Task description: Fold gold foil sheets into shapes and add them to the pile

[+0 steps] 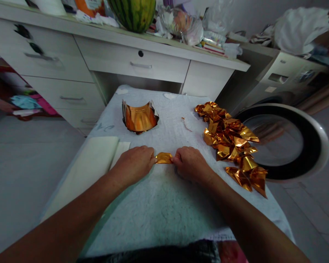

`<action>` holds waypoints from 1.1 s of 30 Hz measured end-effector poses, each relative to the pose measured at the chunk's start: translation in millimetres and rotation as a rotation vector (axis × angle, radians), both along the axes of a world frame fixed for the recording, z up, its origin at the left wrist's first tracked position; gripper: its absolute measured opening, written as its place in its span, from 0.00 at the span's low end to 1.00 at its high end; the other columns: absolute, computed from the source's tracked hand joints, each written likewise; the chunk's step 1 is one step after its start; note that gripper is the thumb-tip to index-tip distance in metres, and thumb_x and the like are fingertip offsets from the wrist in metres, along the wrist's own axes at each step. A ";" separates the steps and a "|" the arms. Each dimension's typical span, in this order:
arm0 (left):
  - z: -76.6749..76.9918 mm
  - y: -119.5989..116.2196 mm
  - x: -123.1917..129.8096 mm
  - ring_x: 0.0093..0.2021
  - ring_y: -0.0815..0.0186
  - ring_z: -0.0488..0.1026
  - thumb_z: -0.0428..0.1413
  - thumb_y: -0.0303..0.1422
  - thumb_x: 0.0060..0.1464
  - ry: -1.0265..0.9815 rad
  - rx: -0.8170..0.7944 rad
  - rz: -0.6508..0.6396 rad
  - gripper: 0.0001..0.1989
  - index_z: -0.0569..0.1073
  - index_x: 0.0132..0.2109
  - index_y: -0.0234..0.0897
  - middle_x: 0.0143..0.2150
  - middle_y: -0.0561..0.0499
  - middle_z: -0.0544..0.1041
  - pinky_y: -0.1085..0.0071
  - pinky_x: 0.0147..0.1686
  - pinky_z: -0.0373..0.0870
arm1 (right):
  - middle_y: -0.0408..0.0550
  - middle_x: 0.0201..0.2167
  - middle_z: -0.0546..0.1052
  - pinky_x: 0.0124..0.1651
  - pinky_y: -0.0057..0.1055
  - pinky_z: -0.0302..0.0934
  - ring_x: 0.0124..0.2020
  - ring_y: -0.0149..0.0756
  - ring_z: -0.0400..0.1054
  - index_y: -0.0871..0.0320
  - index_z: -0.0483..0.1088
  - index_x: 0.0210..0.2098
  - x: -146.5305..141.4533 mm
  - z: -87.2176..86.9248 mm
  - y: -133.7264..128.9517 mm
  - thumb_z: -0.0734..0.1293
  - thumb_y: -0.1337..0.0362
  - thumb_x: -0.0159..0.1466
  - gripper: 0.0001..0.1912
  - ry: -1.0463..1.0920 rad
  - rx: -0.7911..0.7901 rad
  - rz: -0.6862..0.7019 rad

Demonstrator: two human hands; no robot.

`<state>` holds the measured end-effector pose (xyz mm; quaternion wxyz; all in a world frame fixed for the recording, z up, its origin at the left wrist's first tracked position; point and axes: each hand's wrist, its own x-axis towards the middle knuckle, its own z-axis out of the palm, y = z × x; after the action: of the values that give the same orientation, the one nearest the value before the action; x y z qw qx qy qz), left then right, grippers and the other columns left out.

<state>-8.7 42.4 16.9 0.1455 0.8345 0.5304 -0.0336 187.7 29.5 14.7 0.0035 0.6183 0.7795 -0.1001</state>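
Note:
Both of my hands grip one small piece of shiny gold foil paper (163,158) just above the cloth-covered table. My left hand (135,163) is closed on its left end, with the thumb and finger pinching it. My right hand (192,163) pinches the right end in the same way. Only the middle stretch of foil shows between the fists; its ends are hidden in the fingers. Beyond my hands stands a curved stack of gold foil sheets (141,118). To the right lies a pile of folded gold foil pieces (230,135).
A pale folded sheet (95,157) lies by my left forearm. A thin reddish thread (186,125) rests on the tablecloth (153,208). White drawers (142,65) stand behind, with a watermelon (134,14) on top. At right, a washing machine's round door (315,146) hangs open beside the table.

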 end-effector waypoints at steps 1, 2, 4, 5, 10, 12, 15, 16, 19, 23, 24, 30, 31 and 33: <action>0.0 0.1 -0.8 0.37 0.57 0.73 0.45 0.38 0.63 -0.010 -0.002 0.002 0.13 0.68 0.34 0.38 0.36 0.45 0.76 0.64 0.34 0.62 | 0.51 0.33 0.78 0.35 0.33 0.51 0.34 0.39 0.68 0.58 0.73 0.31 0.5 0.4 0.8 0.61 0.57 0.68 0.15 0.006 -0.011 -0.005; -0.2 0.2 -1.6 0.37 0.57 0.73 0.46 0.37 0.62 -0.023 -0.010 0.011 0.11 0.67 0.34 0.38 0.36 0.46 0.75 0.65 0.33 0.61 | 0.51 0.32 0.77 0.35 0.33 0.51 0.33 0.38 0.67 0.58 0.72 0.30 1.1 0.4 1.4 0.62 0.57 0.67 0.14 0.016 -0.018 -0.011; -1.6 0.3 -3.5 0.36 0.58 0.72 0.47 0.36 0.61 -0.072 -0.029 0.028 0.08 0.67 0.37 0.39 0.35 0.48 0.75 0.66 0.32 0.61 | 0.49 0.31 0.77 0.34 0.33 0.50 0.33 0.38 0.66 0.58 0.71 0.29 2.6 -1.0 1.2 0.63 0.57 0.66 0.14 0.048 -0.013 -0.027; -2.7 0.4 -4.4 0.36 0.59 0.72 0.48 0.35 0.60 -0.110 -0.034 0.024 0.06 0.66 0.39 0.39 0.35 0.49 0.74 0.66 0.33 0.61 | 0.48 0.30 0.76 0.34 0.33 0.50 0.32 0.37 0.66 0.57 0.70 0.28 3.5 -2.5 0.5 0.64 0.57 0.66 0.14 0.068 -0.001 -0.034; -10.0 1.9 -5.9 0.40 0.63 0.70 0.45 0.28 0.59 -0.303 -0.020 -0.127 0.09 0.68 0.42 0.41 0.40 0.51 0.71 0.68 0.40 0.64 | 0.46 0.31 0.74 0.38 0.33 0.50 0.35 0.37 0.63 0.57 0.68 0.30 6.4 -13.5 -5.9 0.67 0.60 0.64 0.09 0.223 0.100 -0.058; -11.5 2.9 -5.1 0.41 0.63 0.70 0.44 0.27 0.60 -0.326 -0.036 -0.160 0.11 0.70 0.42 0.41 0.40 0.50 0.70 0.68 0.41 0.65 | 0.46 0.34 0.73 0.41 0.33 0.50 0.38 0.38 0.63 0.57 0.69 0.34 5.9 -16.5 -7.9 0.67 0.64 0.64 0.04 0.307 0.147 -0.025; -12.0 3.9 -3.9 0.41 0.63 0.70 0.44 0.25 0.59 -0.335 -0.038 -0.165 0.12 0.71 0.42 0.40 0.39 0.50 0.69 0.67 0.42 0.65 | 0.46 0.38 0.73 0.43 0.34 0.49 0.42 0.39 0.62 0.55 0.72 0.37 3.0 -17.3 -9.2 0.63 0.70 0.66 0.07 0.373 0.161 0.108; -11.9 4.0 -3.6 0.42 0.63 0.70 0.44 0.25 0.58 -0.337 -0.035 -0.163 0.12 0.71 0.42 0.39 0.39 0.50 0.69 0.67 0.43 0.65 | 0.46 0.38 0.73 0.43 0.35 0.49 0.42 0.38 0.61 0.55 0.72 0.37 1.7 -17.0 -9.4 0.61 0.72 0.67 0.10 0.377 0.151 0.147; -11.3 4.0 -2.7 0.42 0.62 0.70 0.45 0.26 0.59 -0.343 -0.031 -0.154 0.11 0.71 0.41 0.39 0.39 0.50 0.69 0.66 0.43 0.65 | 0.45 0.36 0.73 0.42 0.35 0.48 0.40 0.37 0.61 0.56 0.72 0.35 -2.8 -16.0 -9.3 0.59 0.75 0.66 0.12 0.373 0.126 0.184; -10.9 3.5 -1.3 0.41 0.62 0.70 0.48 0.32 0.61 -0.336 -0.025 -0.133 0.07 0.71 0.41 0.39 0.38 0.50 0.69 0.67 0.41 0.65 | 0.46 0.36 0.72 0.41 0.35 0.48 0.40 0.38 0.61 0.57 0.70 0.35 -9.6 -15.8 -9.3 0.60 0.72 0.65 0.08 0.321 0.147 0.124; -10.9 3.5 -1.0 0.41 0.62 0.70 0.48 0.32 0.60 -0.336 -0.026 -0.128 0.07 0.71 0.41 0.39 0.38 0.51 0.69 0.67 0.41 0.65 | 0.46 0.36 0.72 0.41 0.35 0.47 0.40 0.38 0.60 0.57 0.70 0.35 -11.6 -15.9 -9.3 0.61 0.69 0.65 0.06 0.304 0.152 0.110; -9.8 5.5 -2.5 0.39 0.63 0.70 0.50 0.31 0.59 -0.377 -0.082 -0.113 0.09 0.74 0.43 0.40 0.38 0.51 0.69 0.68 0.40 0.64 | 0.46 0.37 0.72 0.40 0.36 0.47 0.39 0.39 0.60 0.56 0.68 0.34 -22.2 -16.6 -9.9 0.63 0.59 0.67 0.08 0.243 0.164 0.043; -9.1 6.5 -3.3 0.39 0.63 0.70 0.49 0.30 0.58 -0.391 -0.096 -0.117 0.10 0.74 0.43 0.40 0.38 0.51 0.70 0.68 0.40 0.64 | 0.47 0.37 0.72 0.40 0.36 0.47 0.39 0.39 0.60 0.56 0.68 0.33 -23.4 -16.7 -9.9 0.63 0.59 0.67 0.09 0.235 0.168 0.033; -6.9 8.8 -5.0 0.39 0.63 0.70 0.49 0.29 0.57 -0.404 -0.123 -0.125 0.11 0.75 0.43 0.40 0.37 0.51 0.71 0.68 0.40 0.63 | 0.47 0.36 0.72 0.40 0.36 0.46 0.39 0.39 0.60 0.56 0.68 0.33 -25.2 -17.1 -10.0 0.64 0.57 0.66 0.10 0.222 0.178 0.022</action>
<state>-13.7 51.2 10.0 0.2973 0.8452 0.4344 0.0929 162.5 19.5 -2.5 -0.1366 0.5928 0.7876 -0.0982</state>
